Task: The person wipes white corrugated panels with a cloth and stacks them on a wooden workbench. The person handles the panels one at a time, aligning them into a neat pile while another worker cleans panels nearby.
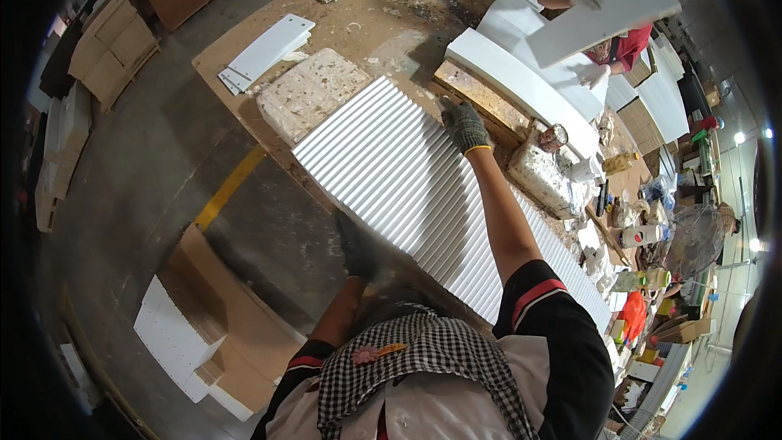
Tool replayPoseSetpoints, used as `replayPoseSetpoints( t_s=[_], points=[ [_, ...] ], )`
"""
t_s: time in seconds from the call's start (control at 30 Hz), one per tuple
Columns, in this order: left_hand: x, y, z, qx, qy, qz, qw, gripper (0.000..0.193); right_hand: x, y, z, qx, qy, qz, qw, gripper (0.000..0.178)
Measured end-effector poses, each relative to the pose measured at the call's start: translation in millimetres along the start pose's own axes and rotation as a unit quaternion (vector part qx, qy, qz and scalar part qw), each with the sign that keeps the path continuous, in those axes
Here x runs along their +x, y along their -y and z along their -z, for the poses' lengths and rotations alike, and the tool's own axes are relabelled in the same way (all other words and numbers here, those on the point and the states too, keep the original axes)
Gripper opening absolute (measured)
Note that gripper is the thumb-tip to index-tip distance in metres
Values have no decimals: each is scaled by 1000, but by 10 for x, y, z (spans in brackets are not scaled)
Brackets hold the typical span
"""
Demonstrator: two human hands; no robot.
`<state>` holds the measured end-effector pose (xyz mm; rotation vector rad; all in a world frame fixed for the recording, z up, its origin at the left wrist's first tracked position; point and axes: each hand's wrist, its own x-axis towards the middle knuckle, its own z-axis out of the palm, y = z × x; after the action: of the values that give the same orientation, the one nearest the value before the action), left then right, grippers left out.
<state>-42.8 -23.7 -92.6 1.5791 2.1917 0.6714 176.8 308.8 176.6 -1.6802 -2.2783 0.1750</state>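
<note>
A long row of narrow white boards [391, 163] stands close together, their edges up, along the near side of the workbench. My right hand [466, 125], in a grey knit glove with a yellow cuff, is at the far ends of these boards. Its fingers look bent over the end of a white board. My left hand [355, 251], in a dark glove, is low beside the near edge of the row, opposite the right one. Shadow and blur hide its fingers, so its grip does not show.
Beyond the row lie a foam block [314, 90], a wooden bar [481, 98] and a glue-smeared white block [542, 167] with a jar [553, 138]. Drilled white panels [269, 50] lie at the far left. Across the bench a co-worker holds a white panel [607, 18]. Cardboard [236, 310] lies on the floor.
</note>
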Motion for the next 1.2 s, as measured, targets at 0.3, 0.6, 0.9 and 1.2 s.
replayPoseSetpoints(
  t_s=[0.3,0.6,0.9,1.2],
  points=[
    [-82,-712,970,-139,-137,-113,974,77,-172,180,-90,94,96,109,985,39],
    [-659,-1236,1435,-264,383,-181,866,39,-825,1042,102,166,268,17,949,32],
    [-601,-1445,1301,-331,371,-151,854,27,-651,1,225,71,88,69,991,29],
    [-545,-1593,927,75,348,-340,871,43,-1211,627,472,68,183,176,965,25]
  ],
)
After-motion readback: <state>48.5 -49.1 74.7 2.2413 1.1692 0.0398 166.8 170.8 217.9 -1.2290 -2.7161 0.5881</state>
